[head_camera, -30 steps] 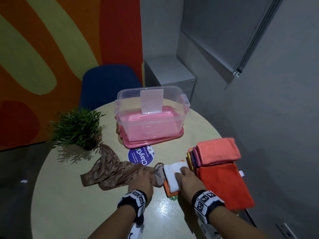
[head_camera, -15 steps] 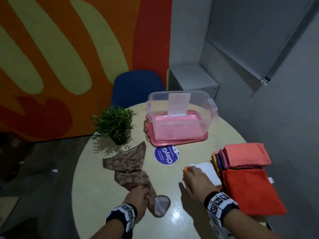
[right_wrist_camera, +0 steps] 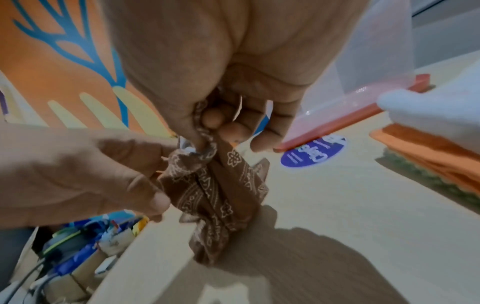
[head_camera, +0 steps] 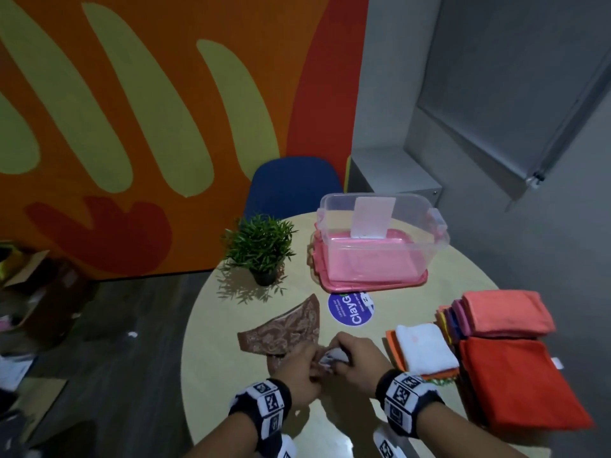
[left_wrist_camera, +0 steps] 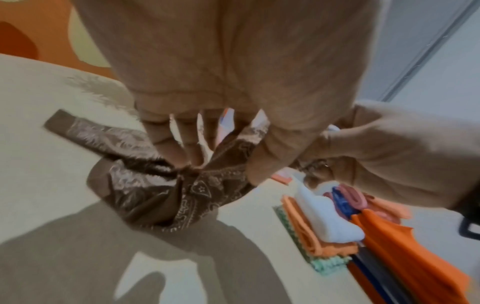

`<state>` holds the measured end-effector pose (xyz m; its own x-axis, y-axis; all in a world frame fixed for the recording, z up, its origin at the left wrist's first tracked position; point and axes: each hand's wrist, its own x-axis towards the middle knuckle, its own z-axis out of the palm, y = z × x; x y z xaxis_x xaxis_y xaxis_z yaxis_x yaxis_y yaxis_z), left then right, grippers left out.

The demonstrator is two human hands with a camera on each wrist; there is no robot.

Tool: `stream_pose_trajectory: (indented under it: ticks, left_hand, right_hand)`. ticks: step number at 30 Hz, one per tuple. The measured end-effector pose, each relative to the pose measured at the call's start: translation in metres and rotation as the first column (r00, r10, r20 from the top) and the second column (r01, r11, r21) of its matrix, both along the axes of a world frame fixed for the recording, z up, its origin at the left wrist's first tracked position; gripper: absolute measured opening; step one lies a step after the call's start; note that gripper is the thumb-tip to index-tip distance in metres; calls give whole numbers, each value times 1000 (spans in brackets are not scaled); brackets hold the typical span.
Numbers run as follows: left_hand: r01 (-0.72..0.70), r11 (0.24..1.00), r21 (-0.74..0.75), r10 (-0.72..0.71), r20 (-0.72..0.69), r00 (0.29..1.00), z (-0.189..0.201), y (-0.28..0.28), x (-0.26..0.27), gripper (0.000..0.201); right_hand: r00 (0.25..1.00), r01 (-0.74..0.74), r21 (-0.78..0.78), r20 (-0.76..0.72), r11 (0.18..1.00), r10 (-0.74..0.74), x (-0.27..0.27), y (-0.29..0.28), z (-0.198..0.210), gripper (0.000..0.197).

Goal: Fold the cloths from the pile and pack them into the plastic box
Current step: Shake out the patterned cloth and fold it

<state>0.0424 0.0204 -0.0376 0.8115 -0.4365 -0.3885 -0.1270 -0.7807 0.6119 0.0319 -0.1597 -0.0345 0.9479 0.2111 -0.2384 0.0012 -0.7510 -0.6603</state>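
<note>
Each forearm is bare, with no sleeve in view. The left wrist wears a black band set with white squares printed in black block patterns. The right wrist wears a matching band, with another patterned white tag below it.

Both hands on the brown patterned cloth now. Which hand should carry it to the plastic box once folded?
Right, probably. The right hand sits on the side of the plastic box; the left hand would cross over. Both pinch the brown cloth.
</note>
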Motion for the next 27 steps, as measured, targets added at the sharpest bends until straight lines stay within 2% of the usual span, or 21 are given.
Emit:
stream_pose_trajectory:
  ticks: [2,4,7,11,16,18,24,27]
  left_hand:
    - [10,988,-154,0,66,998,15,-6,3,51]
    - [-9,966,-257,44,130,991,33,-13,7,40]
    - [-3,972,-236,78,311,947,53,-16,15,23]
    - [-3,991,-135,56,385,921,59,-6,25,33]
    - [-34,999,18,24,375,927,53,8,20,21]
    - [-86,993,86,49,363,930,51,12,16,20]
    - [-290,934,207,239,243,940,57,39,17,16]
    - [-409,904,123,394,129,910,72,48,18,16]
  right_hand:
    - [997,30,58,73,998,-34,5,1,17,26]
    - [985,42,66,167,997,-52,8,3,34,36]
    - [948,105,129,285,986,-138,5,1,55,34]
    - [918,187,157,324,970,-229,-3,-10,79,44]
    - [922,237,125,284,964,-263,-16,-22,99,39]
    - [913,262,138,284,955,-292,-20,-25,105,34]
    - [873,321,251,296,913,-388,-19,-48,121,27]
    - [896,287,187,295,940,-332,-21,-54,118,15]
